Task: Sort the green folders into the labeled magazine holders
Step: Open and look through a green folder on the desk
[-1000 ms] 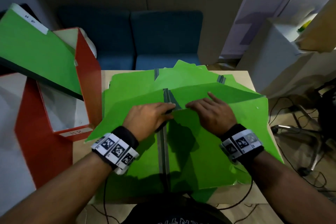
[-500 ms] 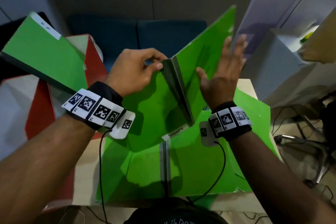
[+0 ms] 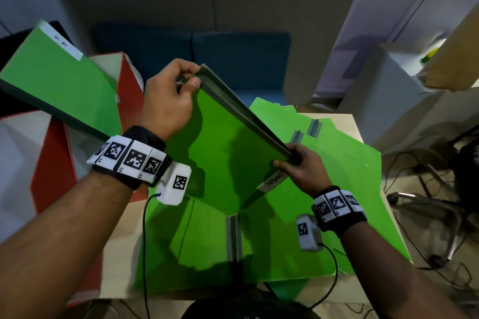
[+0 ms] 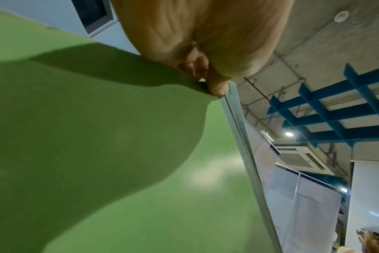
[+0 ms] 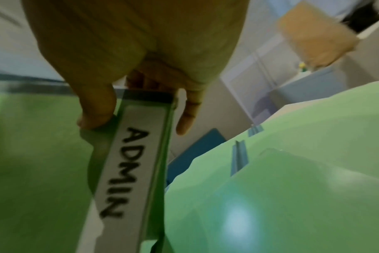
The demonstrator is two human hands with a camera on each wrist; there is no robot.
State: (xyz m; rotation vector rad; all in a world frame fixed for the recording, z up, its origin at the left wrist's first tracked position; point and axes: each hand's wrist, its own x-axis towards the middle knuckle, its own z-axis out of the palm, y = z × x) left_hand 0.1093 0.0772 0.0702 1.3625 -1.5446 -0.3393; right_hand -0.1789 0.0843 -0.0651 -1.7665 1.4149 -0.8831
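A closed green folder [image 3: 220, 153] with a grey spine hangs tilted above the table, held by both hands. My left hand [image 3: 178, 85] pinches the spine's far top end; in the left wrist view the thumb presses the green cover [image 4: 97, 137] by the spine. My right hand [image 3: 293, 160] grips the near end, thumb and fingers either side of the white label reading ADMIN [image 5: 130, 171]. Several more green folders [image 3: 337, 176] lie spread on the table. A red magazine holder [image 3: 129, 90] at left carries a green folder [image 3: 51, 80] labelled HR.
The light wooden table [image 3: 347, 122] has its right edge near a white cabinet [image 3: 383, 101] and a chair base with cables [image 3: 427, 204]. A blue sofa [image 3: 233, 59] stands behind. A second red-and-white holder [image 3: 46, 171] sits at near left.
The folder went from lying open on the pile, to lifted and half open, to closed now. My right hand dropped from its open cover to grip the labelled end.
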